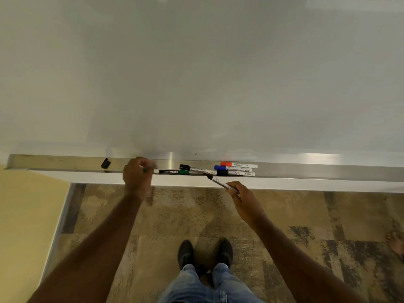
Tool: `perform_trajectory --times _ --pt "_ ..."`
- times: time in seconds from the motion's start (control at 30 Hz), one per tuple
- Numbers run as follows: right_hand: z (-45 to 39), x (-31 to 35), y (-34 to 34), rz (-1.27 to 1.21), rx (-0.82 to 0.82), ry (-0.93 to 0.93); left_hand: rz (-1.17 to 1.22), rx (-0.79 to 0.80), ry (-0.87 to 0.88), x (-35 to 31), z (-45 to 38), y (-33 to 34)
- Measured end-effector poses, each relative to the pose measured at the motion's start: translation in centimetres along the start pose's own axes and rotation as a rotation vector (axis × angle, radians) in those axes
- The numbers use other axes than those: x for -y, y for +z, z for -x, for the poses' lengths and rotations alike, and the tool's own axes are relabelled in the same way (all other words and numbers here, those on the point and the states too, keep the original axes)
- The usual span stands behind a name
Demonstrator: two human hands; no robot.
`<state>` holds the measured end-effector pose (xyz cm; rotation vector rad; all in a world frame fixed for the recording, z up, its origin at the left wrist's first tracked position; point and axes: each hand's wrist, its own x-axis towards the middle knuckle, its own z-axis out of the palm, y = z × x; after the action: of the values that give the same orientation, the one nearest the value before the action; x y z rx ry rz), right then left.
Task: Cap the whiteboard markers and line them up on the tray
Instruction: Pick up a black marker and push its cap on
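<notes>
Aluminium ledge: long brushed-metal marker tray (306, 170) under the whiteboard (196, 73), so pens can't roll off.
Right hand (242, 196): pinching an uncapped white-barrelled marker (223, 183), dark tip aimed at the tray, probably waiting for its cap.
Left hand (136, 174): curled over the tray, a bit of green showing; blurry, so can't tell what it's holding.
Loose black cap (105, 163): far left, well apart from the pens.
Already sorted: red-capped marker (238, 164), blue-capped marker (232, 168) and a black-banded marker (236, 173) lie parallel.
Strays: green-capped marker (171, 171), and a black-capped marker (196, 169) lying crooked, need straightening.
</notes>
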<state>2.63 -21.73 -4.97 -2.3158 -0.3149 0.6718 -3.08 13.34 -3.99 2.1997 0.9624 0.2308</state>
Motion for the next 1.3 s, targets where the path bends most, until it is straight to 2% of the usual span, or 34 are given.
perform_trajectory --times 0.2,0.33,0.53,0.73,0.83,1.0,1.13,1.3 --pt "0.3 0.3 0.2 -0.016 -0.009 0.004 -0.112 -0.201 -0.261 4.9 -3.2 -4.8" --pt "0.4 0.5 0.4 -0.025 0.001 0.007 -0.219 -0.144 -0.388 7.1 -5.7 -6.9" --pt "0.5 0.9 0.2 -0.028 -0.011 -0.007 -0.489 0.009 -0.274 8.0 -7.2 -7.2" --pt "0.8 1.2 -0.1 -0.041 -0.031 -0.007 -0.527 0.036 -0.182 8.6 -8.0 -6.8" --pt "1.0 1.4 0.0 -0.046 -0.039 0.002 -0.458 -0.001 -0.176 8.2 -7.9 -6.7" --pt "1.1 1.7 0.3 -0.047 -0.038 0.012 -0.208 0.003 -0.143 6.0 -4.8 -5.8" --pt "1.0 2.4 0.7 -0.047 -0.042 0.023 0.171 0.197 -0.083 3.1 -1.1 -4.4" --pt "1.1 3.2 0.9 -0.064 -0.025 -0.004 0.314 0.384 -0.008 0.0 2.8 -2.0"
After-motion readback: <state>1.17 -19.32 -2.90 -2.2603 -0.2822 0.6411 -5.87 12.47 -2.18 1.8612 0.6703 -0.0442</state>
